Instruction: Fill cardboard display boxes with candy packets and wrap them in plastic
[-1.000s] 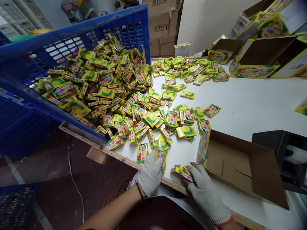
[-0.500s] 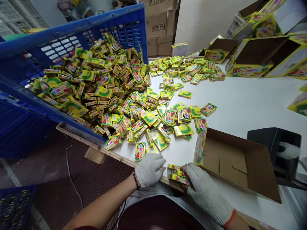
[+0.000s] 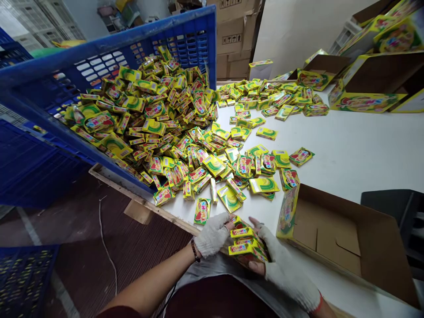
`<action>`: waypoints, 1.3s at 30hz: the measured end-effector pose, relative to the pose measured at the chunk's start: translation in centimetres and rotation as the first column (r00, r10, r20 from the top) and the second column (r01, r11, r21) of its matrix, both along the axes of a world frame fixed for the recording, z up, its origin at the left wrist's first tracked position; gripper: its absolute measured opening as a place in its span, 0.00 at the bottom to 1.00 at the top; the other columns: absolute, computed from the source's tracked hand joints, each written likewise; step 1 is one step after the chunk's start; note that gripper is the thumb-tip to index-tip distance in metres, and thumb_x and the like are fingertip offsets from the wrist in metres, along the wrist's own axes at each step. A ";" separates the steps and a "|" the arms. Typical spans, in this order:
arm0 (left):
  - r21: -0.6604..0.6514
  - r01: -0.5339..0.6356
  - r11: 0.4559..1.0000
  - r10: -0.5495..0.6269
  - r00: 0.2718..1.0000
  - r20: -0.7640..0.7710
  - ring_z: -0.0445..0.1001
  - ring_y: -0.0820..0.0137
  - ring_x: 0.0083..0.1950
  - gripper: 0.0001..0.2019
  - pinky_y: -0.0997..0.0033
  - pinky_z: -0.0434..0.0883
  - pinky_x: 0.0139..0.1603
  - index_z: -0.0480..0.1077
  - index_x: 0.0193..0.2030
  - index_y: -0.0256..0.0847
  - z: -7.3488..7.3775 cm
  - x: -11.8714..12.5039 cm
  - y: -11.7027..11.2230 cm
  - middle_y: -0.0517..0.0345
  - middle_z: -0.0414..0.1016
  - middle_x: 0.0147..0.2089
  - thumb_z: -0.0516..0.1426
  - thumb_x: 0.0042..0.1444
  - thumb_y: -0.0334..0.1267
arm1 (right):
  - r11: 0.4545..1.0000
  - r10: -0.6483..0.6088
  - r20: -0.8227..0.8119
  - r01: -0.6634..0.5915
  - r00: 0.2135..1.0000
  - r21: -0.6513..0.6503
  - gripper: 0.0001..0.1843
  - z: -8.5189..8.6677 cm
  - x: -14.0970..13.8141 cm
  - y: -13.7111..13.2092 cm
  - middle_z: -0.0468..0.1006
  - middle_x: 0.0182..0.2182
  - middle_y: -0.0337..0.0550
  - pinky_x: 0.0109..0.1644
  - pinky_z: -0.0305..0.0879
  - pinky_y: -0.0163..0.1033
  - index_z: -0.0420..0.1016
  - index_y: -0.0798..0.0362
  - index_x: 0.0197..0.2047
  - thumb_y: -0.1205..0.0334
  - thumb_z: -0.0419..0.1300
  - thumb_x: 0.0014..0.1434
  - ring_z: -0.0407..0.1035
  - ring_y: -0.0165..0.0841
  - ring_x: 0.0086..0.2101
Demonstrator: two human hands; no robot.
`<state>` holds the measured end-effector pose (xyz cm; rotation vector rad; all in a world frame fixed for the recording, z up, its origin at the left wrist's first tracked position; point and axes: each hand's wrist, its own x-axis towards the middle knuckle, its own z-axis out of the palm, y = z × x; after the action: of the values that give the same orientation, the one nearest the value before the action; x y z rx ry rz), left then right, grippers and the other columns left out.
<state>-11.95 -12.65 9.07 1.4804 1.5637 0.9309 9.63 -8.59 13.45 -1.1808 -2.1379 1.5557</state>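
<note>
Watching from far away, I see the left hand [image 3: 212, 236] and the right hand [image 3: 283, 265] nearest, both in white gloves with bare fingertips. Their fingers bend around a bunch of small boxes [image 3: 244, 242], grasping it from two sides by the near edge of the white table [image 3: 341, 150]. The small boxes lie right of the left fingers and left of the right palm. Their thin sides run left to right, lined up from near to far. The right thumb is on the near side. An open carton [image 3: 353, 216] sits to the right, its long side running left to right, and the right hand is nearer to it. Farther off, loose boxes [image 3: 213, 165] spread from a big blue crate [image 3: 211, 48] on the left.
</note>
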 end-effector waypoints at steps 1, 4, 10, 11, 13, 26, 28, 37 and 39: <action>0.007 -0.041 0.999 0.040 0.998 0.044 0.77 0.66 0.46 0.15 0.67 0.74 0.48 0.72 0.49 0.40 0.0 -0.1 -0.2 0.53 0.79 0.44 0.46 0.67 0.40 | 1.000 0.027 -0.005 -0.028 1.000 -0.008 0.36 0.2 -0.3 0.2 0.73 0.59 0.56 0.57 0.70 0.51 0.66 0.54 0.58 0.44 0.63 0.50 0.70 0.49 0.56; 0.041 -0.295 0.955 0.298 0.940 -0.169 0.75 0.60 0.49 0.14 0.60 0.72 0.53 0.72 0.46 0.39 0.4 -1.4 -0.8 0.48 0.76 0.45 0.48 0.66 0.42 | 0.989 0.051 0.146 -0.071 0.988 0.133 0.24 0.8 -1.0 0.5 0.79 0.45 0.49 0.48 0.73 0.47 0.70 0.52 0.51 0.49 0.62 0.54 0.74 0.44 0.44; -0.060 -0.508 0.859 0.325 0.632 -0.704 0.66 0.44 0.60 0.25 0.45 0.65 0.60 0.69 0.48 0.36 0.4 -3.9 -1.6 0.37 0.68 0.56 0.67 0.46 0.45 | 0.800 0.075 0.440 -0.317 0.895 0.510 0.27 -0.7 -1.5 1.1 0.76 0.48 0.54 0.56 0.68 0.50 0.76 0.55 0.51 0.72 0.56 0.45 0.70 0.46 0.49; -0.065 -0.511 0.857 0.331 0.642 -0.692 0.68 0.47 0.59 0.24 0.47 0.66 0.59 0.69 0.48 0.37 0.1 -3.9 -1.9 0.40 0.70 0.55 0.68 0.46 0.44 | 0.785 0.091 0.444 -0.338 0.892 0.519 0.31 -1.3 -1.4 1.1 0.76 0.50 0.54 0.57 0.68 0.51 0.75 0.56 0.54 0.72 0.56 0.45 0.69 0.46 0.50; -0.068 -0.506 0.860 0.371 0.710 -0.598 0.73 0.54 0.52 0.19 0.53 0.70 0.55 0.68 0.47 0.39 -0.8 -3.4 -2.6 0.46 0.74 0.48 0.65 0.49 0.39 | 0.770 0.093 0.408 -0.326 0.908 0.549 0.37 -2.2 -1.1 1.0 0.74 0.54 0.55 0.60 0.65 0.54 0.71 0.56 0.61 0.71 0.57 0.45 0.66 0.48 0.55; 0.167 0.000 0.986 -0.022 0.991 0.133 0.75 0.63 0.48 0.10 0.60 0.72 0.55 0.75 0.43 0.41 -0.7 3.1 4.5 0.52 0.78 0.44 0.54 0.57 0.34 | 0.671 -0.133 0.100 0.015 0.986 0.741 0.37 -5.2 2.4 -1.9 0.59 0.65 0.61 0.62 0.67 0.56 0.59 0.53 0.67 0.65 0.62 0.54 0.61 0.52 0.63; 0.135 0.021 0.991 -0.044 0.985 0.164 0.74 0.64 0.45 0.10 0.61 0.72 0.51 0.74 0.41 0.40 -1.4 3.9 5.0 0.53 0.77 0.40 0.52 0.60 0.39 | 0.702 -0.182 0.070 0.080 0.981 0.708 0.44 -5.8 2.9 -2.5 0.49 0.71 0.63 0.63 0.67 0.53 0.49 0.53 0.72 0.64 0.63 0.55 0.56 0.53 0.67; -0.013 -0.034 0.999 0.037 0.914 0.405 0.71 0.64 0.40 0.27 0.60 0.70 0.47 0.71 0.41 0.39 -3.6 5.8 5.2 0.53 0.72 0.36 0.47 0.61 0.62 | 0.732 -0.075 0.094 -0.010 0.993 0.682 0.57 -6.7 1.3 -0.8 0.55 0.67 0.62 0.65 0.63 0.57 0.38 0.52 0.76 0.61 0.67 0.51 0.55 0.54 0.66; -0.052 -0.053 0.997 0.072 0.868 0.491 0.73 0.62 0.45 0.33 0.59 0.71 0.50 0.69 0.48 0.38 -3.8 5.8 5.4 0.49 0.73 0.41 0.43 0.60 0.67 | 0.764 -0.091 0.175 -0.044 0.980 0.643 0.50 -6.0 0.8 -0.7 0.59 0.63 0.65 0.63 0.65 0.58 0.52 0.57 0.73 0.62 0.66 0.49 0.59 0.55 0.63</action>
<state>-6.14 -7.27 5.29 1.0550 1.2430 1.2011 10.41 -9.33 7.44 -1.1190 -2.4601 0.5776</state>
